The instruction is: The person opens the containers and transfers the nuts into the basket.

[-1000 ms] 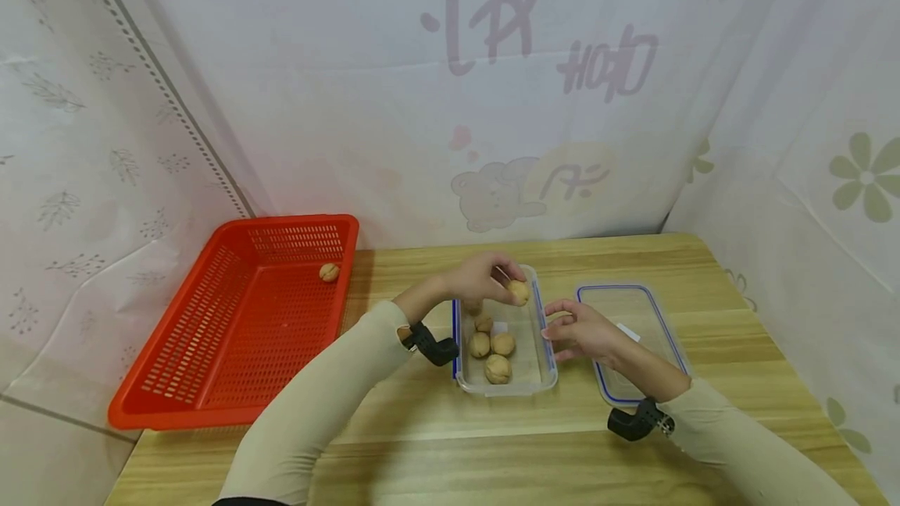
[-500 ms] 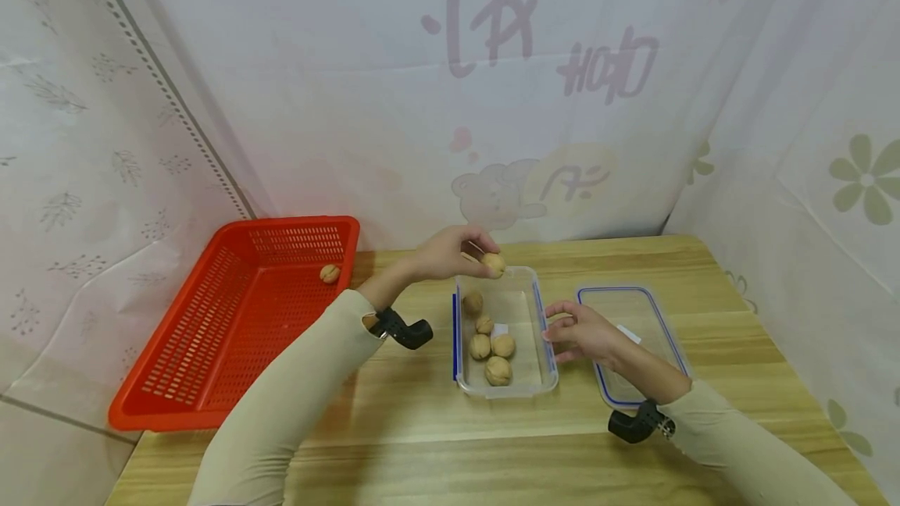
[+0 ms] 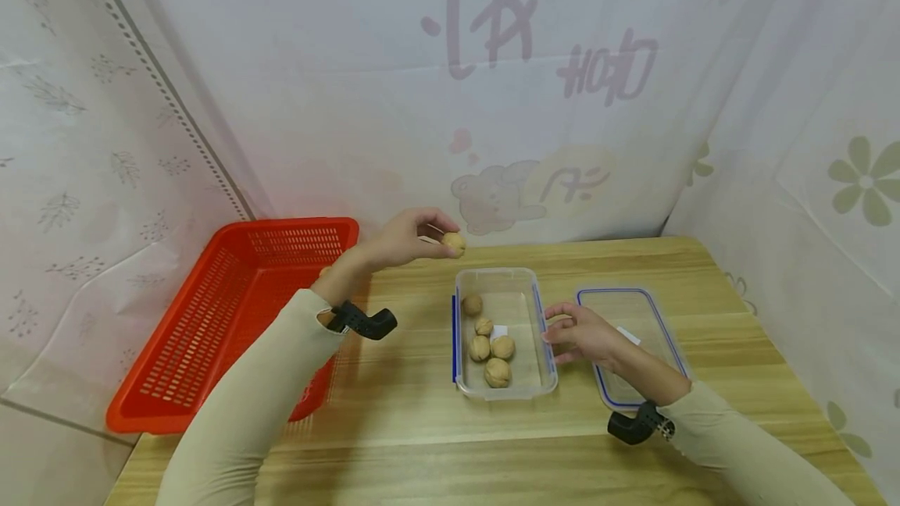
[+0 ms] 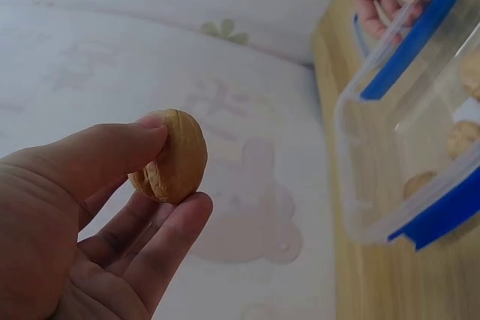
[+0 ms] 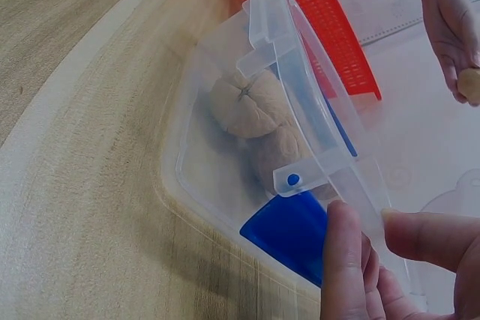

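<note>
A light wooden table with a visible grain fills the lower half of the head view, its far edge running against the white printed sheeting at the back. At the left of the frame an orange-red perforated basket lies on it, with its near left corner reaching past the table's edge. Near the centre stands a clear plastic container with blue clips, open at the top, holding five walnuts grouped toward its near end. Just to the right of it, close but apart, a clear lid with a blue rim lies flat on the wood.
</note>
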The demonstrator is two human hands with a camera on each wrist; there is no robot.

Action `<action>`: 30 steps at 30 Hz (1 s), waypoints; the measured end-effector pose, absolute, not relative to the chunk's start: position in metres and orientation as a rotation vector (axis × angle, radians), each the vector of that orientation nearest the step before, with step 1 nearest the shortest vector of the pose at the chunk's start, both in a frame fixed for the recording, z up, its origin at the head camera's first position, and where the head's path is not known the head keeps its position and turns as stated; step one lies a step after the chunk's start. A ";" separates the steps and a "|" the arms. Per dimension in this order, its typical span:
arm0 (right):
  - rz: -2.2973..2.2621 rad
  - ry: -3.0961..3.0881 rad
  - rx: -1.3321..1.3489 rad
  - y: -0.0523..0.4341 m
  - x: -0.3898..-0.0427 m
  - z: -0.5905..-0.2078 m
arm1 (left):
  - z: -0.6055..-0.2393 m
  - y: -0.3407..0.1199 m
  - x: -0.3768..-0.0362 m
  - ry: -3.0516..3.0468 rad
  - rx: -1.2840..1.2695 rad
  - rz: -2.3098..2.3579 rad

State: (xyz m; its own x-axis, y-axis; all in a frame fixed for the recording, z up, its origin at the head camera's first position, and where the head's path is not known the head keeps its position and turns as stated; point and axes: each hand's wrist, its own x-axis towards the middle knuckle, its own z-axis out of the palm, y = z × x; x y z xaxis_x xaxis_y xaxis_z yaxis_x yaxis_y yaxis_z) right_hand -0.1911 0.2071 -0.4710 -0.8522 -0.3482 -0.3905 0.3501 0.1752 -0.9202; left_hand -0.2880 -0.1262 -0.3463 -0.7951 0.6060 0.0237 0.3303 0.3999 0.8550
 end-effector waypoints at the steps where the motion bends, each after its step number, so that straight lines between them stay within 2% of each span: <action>1: -1.727 1.930 0.003 0.207 -0.191 -0.471 | -0.344 -0.130 -0.288 2.376 0.801 1.350; 30: -1.738 1.914 0.005 0.208 -0.192 -0.473 | -0.341 -0.244 -0.289 2.543 0.365 1.440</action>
